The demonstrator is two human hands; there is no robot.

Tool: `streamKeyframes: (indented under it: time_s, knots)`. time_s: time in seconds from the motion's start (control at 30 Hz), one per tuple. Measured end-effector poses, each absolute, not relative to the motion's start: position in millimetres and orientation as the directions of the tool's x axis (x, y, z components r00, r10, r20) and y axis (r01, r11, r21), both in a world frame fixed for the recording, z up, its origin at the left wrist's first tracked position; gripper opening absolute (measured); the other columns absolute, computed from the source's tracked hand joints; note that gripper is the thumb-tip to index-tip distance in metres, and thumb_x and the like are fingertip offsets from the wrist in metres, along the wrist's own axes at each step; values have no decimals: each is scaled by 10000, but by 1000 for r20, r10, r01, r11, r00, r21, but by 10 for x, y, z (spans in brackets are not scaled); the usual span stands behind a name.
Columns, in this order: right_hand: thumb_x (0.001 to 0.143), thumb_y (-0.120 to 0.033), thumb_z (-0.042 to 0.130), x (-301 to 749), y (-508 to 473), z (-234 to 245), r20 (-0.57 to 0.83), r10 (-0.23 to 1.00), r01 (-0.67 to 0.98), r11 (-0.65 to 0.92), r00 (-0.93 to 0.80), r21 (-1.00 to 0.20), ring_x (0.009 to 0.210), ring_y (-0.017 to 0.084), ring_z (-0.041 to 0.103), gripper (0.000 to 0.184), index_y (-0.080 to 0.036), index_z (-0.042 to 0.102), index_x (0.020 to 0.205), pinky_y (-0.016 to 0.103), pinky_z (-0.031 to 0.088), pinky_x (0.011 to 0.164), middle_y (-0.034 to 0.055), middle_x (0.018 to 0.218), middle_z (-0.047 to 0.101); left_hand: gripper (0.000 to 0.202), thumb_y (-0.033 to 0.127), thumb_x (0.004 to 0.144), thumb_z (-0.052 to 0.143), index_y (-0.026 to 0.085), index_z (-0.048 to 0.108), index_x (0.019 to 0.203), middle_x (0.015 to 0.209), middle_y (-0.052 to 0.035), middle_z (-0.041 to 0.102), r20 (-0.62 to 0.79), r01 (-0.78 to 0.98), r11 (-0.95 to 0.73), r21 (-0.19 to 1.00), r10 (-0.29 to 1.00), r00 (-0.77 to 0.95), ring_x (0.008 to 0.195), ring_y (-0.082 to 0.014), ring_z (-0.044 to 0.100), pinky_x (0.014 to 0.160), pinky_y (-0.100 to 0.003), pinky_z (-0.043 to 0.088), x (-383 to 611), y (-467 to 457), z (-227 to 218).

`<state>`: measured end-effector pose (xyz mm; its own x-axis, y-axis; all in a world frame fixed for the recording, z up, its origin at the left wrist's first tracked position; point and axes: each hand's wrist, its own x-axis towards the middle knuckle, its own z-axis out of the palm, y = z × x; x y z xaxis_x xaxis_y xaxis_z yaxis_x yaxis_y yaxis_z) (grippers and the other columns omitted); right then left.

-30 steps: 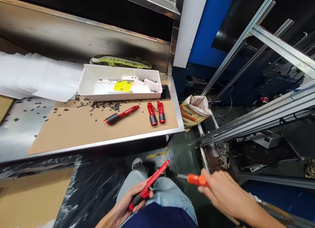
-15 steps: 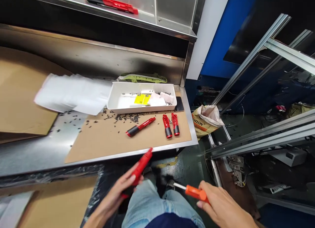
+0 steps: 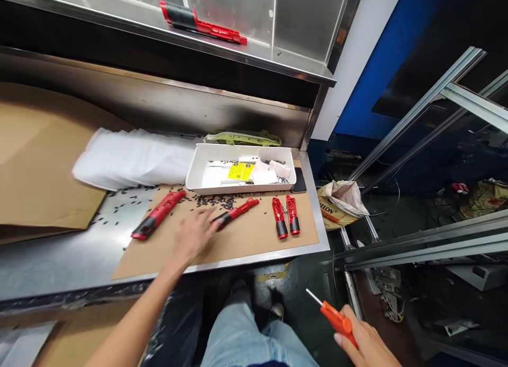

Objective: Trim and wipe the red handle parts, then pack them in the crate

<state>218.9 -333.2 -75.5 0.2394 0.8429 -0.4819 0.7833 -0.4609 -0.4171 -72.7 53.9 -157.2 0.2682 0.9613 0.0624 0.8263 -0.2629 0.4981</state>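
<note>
My left hand [image 3: 193, 234] reaches over the cardboard sheet [image 3: 254, 239] on the steel bench, fingers spread and blurred, its tips at the black end of a red-and-black tool [image 3: 235, 212]. Another red-and-black tool [image 3: 157, 215] lies to its left, apart from the hand. My right hand [image 3: 367, 345] stays low at the bottom right, closed round an orange-handled screwdriver [image 3: 335, 318] with its metal tip pointing up-left. Two short red pieces [image 3: 286, 217] lie side by side near the bench's right edge.
A white tray [image 3: 198, 171] with labels and papers sits behind, small black screws [image 3: 214, 200] scattered before it. White bags [image 3: 135, 156] and brown cardboard [image 3: 39, 161] lie left. A red tool [image 3: 202, 22] rests on the upper shelf. A phone [image 3: 299, 181], a sack [image 3: 342, 196] and metal rails [image 3: 420, 235] are right.
My left hand has put its red tool down on the bench's left part and moved over to the middle tool. The right hand with the screwdriver dropped lower. The view tilted up.
</note>
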Motion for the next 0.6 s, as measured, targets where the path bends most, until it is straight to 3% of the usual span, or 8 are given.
streamKeyframes:
  time_s: [0.07,0.2,0.4,0.5,0.6]
  knots:
    - [941,-278,417,2232,-3389,-816,-498,832,810,-457,244,-367,972,239,687,295,-264,478,1229,279,495,807,64,1077,719,457,375,881,625,208,529,1295,1368,-111,518,42,809,-300,505,945,324,1245,-327,479,1028,-593,380,-488,450,-1672]
    - [895,-229,462,2270,-3502,-930,-589,774,873,-433,232,-225,865,248,707,346,-274,503,1235,287,494,747,52,945,736,461,342,898,600,211,497,1329,1428,-119,458,-6,797,-206,567,967,254,1297,-354,419,1057,-640,318,-303,523,-1739]
    - [896,-245,454,2361,-3766,-993,-612,731,869,-476,303,-139,860,270,703,412,-260,500,1305,316,482,751,76,935,726,427,444,891,576,185,549,1230,1265,-114,569,-251,585,45,810,928,276,1137,-299,545,966,-551,429,-410,316,-1415]
    - [939,-243,410,2447,-3877,-847,-613,706,831,-538,353,-141,941,266,690,415,-236,479,1348,336,483,806,88,1001,722,551,591,836,525,169,562,1189,975,-89,676,-472,402,305,863,770,429,814,-237,646,749,-438,534,-470,-420,-1359]
    - [974,-281,388,2451,-3873,-571,-635,666,798,-589,392,-125,996,270,669,391,-215,482,1348,356,480,837,97,1047,712,688,650,706,613,130,593,1155,796,-114,713,-671,335,596,730,532,516,623,-241,650,592,-396,537,-441,-1269,-1558]
